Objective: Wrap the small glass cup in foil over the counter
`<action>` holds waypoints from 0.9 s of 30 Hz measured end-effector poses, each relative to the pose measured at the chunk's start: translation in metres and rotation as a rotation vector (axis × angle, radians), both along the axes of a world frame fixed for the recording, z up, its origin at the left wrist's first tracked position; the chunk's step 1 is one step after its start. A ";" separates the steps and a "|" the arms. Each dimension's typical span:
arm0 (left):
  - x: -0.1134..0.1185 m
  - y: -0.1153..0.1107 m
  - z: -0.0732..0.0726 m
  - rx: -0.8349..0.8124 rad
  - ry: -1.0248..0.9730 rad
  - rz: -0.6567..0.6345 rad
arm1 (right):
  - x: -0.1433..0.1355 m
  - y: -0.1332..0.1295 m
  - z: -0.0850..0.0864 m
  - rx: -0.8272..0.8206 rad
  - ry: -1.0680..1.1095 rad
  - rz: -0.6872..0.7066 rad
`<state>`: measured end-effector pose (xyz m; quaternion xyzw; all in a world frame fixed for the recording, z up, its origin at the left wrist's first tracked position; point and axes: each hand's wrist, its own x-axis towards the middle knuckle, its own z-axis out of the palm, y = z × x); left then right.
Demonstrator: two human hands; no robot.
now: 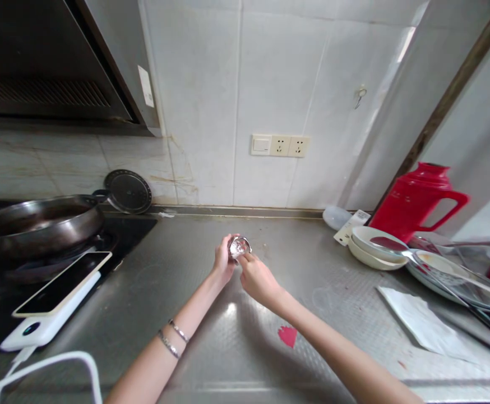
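Head view: small shiny silver cup is up between both hands over the bare middle of the steel countertop, mouth tipped toward the camera; can't tell if its base touches the steel. Main risk, my read: the cup slips or rolls out, since the wall looks smooth and rounded and the left hand has it mostly from one side. Second: if the wall is thin (looks foil-like, can't confirm), squeezing or pushing at the rim could dent it. Third: a hard push from the right hand could tip the cup further and spill anything inside; contents don't read through the glare. Finger positions: left fingers wrap the cup's left and far side, part-curled to its width, holding it. Right fingers are bunched close together at the near-right rim, tips at or just inside the edge; can't tell whether they pinch the rim or something small. So the cup sits just beyond the right fingertips and against the left palm side. Ragged red scrap lies flat on the steel, nearer the camera, beside the right forearm.
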<state>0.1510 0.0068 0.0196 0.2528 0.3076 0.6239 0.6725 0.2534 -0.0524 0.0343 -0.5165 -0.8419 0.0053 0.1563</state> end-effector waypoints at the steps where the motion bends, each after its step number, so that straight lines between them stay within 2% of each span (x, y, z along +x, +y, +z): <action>1: 0.001 0.001 -0.001 0.004 -0.006 0.019 | -0.005 -0.001 -0.002 -0.021 0.068 -0.026; 4: 0.002 0.002 -0.005 -0.023 -0.037 0.058 | -0.015 -0.002 -0.006 -0.058 0.226 -0.073; 7: 0.001 0.003 -0.008 -0.036 -0.051 0.052 | -0.017 0.001 -0.012 -0.038 0.294 -0.078; 11: 0.001 0.000 -0.009 0.004 -0.097 -0.018 | -0.007 0.006 -0.020 0.050 0.186 -0.073; 14: -0.001 -0.002 -0.007 0.010 -0.148 -0.109 | 0.008 0.010 -0.019 0.090 0.031 -0.015; 18: -0.011 0.001 -0.010 0.056 -0.194 -0.412 | 0.033 0.014 -0.002 0.161 -0.241 0.114; 20: -0.019 0.005 -0.013 0.116 -0.178 -0.522 | 0.045 0.015 0.007 0.186 -0.387 0.239; 23: -0.027 0.012 -0.017 0.121 -0.084 -0.598 | 0.058 0.018 0.016 0.257 -0.525 0.448; 27: -0.027 0.018 -0.022 -0.009 0.124 -0.673 | 0.066 0.021 0.020 0.345 -0.587 0.646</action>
